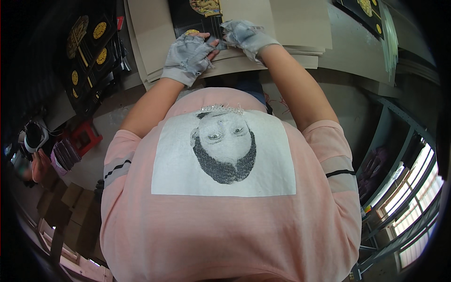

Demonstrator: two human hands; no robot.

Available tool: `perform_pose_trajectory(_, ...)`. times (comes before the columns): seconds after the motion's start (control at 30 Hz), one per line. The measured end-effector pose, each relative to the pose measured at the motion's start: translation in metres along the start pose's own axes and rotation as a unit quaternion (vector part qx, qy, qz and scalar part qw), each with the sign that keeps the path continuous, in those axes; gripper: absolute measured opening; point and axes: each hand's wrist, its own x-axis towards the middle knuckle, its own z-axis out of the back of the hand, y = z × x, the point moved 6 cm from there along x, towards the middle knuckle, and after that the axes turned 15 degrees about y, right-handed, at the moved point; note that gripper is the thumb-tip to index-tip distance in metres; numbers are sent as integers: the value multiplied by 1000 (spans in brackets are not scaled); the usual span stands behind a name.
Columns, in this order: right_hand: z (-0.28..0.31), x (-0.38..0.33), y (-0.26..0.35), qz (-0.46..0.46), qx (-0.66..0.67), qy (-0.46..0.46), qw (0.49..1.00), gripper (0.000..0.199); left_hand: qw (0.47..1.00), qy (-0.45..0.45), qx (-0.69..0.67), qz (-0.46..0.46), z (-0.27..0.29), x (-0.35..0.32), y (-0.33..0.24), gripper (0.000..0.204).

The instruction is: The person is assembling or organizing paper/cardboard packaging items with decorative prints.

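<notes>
Two gloved hands press flat, ungripping, on a black printed sheet (199, 21): left hand (188, 54), right hand (246, 35). It lies atop stacked beige cardboard (291, 28) on a grey worktable (350, 56). Windows (413, 207) glow at right.

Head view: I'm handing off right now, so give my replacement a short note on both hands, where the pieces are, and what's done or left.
Left hand: grey fingerless glove, flat on the black sheet with gold print.
Right hand: gloved, pressing the same sheet's right side.
The sheet lies on a stack of tan boards on the grey table.
More black-and-gold pieces are piled at left.
Done or left: cannot tell from this view.
</notes>
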Motion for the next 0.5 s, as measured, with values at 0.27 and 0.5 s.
perform_pose_trajectory(0.27,11,-13,12,-27,14,16,999,38,999,37,-13,31,-10,-3,5,30)
perform_pose_trajectory(0.5,44,-27,22,-81,117,-307,941,43,999,42,-7,35,-11,-6,7,32)
